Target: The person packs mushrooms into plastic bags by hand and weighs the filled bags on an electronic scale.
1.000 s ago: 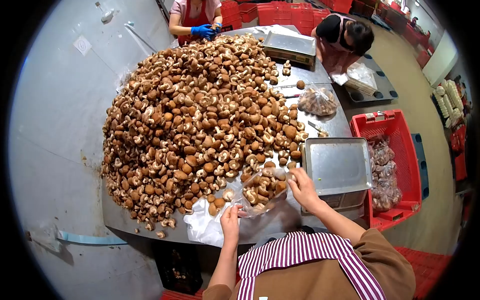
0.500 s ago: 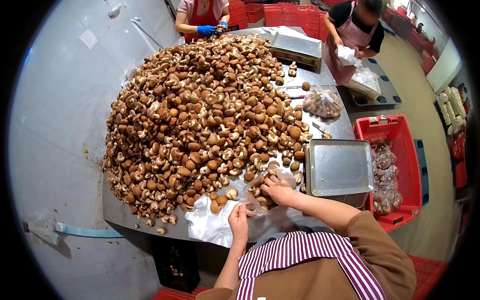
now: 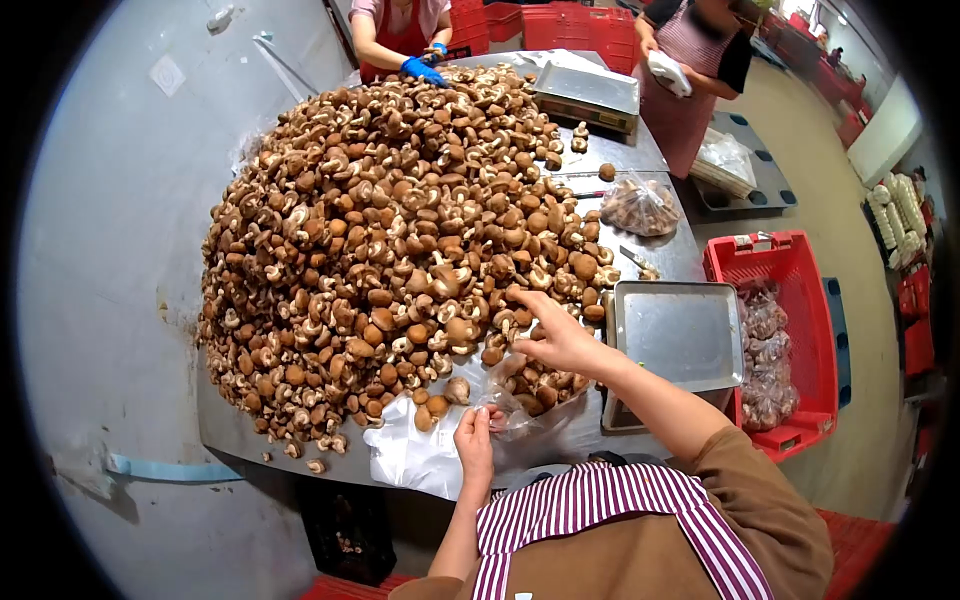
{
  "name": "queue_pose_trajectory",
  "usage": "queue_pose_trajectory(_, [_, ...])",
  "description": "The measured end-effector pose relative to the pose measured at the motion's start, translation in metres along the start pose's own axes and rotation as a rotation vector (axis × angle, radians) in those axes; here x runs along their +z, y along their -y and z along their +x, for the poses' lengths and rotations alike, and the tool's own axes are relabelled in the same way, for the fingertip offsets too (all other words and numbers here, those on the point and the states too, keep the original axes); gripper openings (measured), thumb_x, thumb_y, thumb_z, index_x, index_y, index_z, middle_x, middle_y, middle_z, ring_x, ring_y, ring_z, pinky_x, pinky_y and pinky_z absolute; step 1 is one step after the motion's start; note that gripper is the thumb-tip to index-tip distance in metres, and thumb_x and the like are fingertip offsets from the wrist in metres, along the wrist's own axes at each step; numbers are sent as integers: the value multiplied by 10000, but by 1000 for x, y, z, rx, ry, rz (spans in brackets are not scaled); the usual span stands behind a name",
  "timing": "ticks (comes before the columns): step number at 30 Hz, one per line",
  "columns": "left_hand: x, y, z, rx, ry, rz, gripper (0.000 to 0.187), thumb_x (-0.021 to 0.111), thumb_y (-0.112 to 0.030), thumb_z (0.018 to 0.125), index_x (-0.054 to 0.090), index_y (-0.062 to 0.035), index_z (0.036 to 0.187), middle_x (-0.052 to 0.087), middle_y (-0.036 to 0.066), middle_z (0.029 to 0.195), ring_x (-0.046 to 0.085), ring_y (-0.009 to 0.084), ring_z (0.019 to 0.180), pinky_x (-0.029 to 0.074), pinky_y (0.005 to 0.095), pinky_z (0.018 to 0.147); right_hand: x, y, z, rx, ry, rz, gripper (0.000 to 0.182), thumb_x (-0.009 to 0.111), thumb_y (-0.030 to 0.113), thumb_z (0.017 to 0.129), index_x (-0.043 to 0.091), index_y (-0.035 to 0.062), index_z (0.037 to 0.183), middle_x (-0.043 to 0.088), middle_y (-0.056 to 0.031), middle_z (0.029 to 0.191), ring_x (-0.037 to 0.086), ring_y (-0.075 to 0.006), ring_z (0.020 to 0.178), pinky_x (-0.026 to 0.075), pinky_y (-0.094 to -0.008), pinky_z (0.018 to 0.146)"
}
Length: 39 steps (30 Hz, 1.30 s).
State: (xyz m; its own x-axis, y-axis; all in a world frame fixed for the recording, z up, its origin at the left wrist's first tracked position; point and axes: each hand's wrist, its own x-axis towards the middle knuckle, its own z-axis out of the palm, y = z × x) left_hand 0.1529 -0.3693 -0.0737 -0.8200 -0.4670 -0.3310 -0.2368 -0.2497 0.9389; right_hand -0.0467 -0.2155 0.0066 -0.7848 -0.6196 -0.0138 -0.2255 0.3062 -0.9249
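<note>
A large heap of brown mushrooms [image 3: 370, 240] covers most of the metal table. At the near edge lies a clear plastic bag [image 3: 508, 412] with several mushrooms in it. My left hand [image 3: 474, 445] is closed, its fingers and thumb pinching the rim of this bag. Above the bag's far side, my right hand [image 3: 560, 338] is at the edge of the heap with thumb and fingers apart. I see nothing held in it. White plastic bags [image 3: 415, 455] lie flat beside my left hand.
A scale with a metal tray [image 3: 675, 335] stands right of my right hand. Beyond are a knife [image 3: 633, 257], a filled bag [image 3: 640, 206] and another scale [image 3: 588, 95]. A red crate [image 3: 820, 350] holds filled bags. Two people stand across the table, one wearing blue gloves [image 3: 424, 71].
My right hand has left the bag and moved up-left to the heap, its fingers spreading. My left hand stays at the bag's rim. A blue-gloved hand opposite has reached down to the heap.
</note>
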Motion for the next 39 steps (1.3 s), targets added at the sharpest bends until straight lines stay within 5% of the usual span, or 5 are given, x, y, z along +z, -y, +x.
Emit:
queue_pose_trajectory(6, [3,-16,1,-5,-60,-108,265,489,-204,1040,636,5,970,694,101,899,642,147,788,512,287,744,-18,-54,-47,233,170,-872,647,753,288,819,499,31,1356,587,-216,1270,549,-361,1207,453,-470,971])
queue_pose_trajectory(10, [24,-78,-35,66,49,-215,242,498,-176,1028,590,-14,873,666,104,807,636,158,773,502,296,760,-39,-43,-68,411,69,272,249,560,276,1011,659,49,990,518,-12,667,484,-115,613,416,-294,567])
queue_pose_trajectory(18, [81,-138,-54,175,463,-291,361,494,-86,997,528,44,1332,620,230,1249,663,188,706,551,334,725,-124,5,-131,228,-361,689,207,545,191,1025,677,36,993,465,71,616,391,-24,500,300,-204,451])
queue_pose_trajectory(25, [186,-142,-53,181,699,-273,435,487,-103,983,487,11,1402,474,191,1472,667,162,691,574,322,700,-217,11,-192,84,-692,517,194,571,162,1010,689,30,1090,485,82,637,382,-7,494,285,-190,442])
queue_pose_trajectory(39, [266,-35,-23,176,467,-31,430,626,-37,946,520,-21,1362,637,94,1186,632,116,924,554,256,688,-237,-101,-265,287,-724,381,514,736,204,895,530,11,1324,568,-5,986,495,-68,784,452,-226,667])
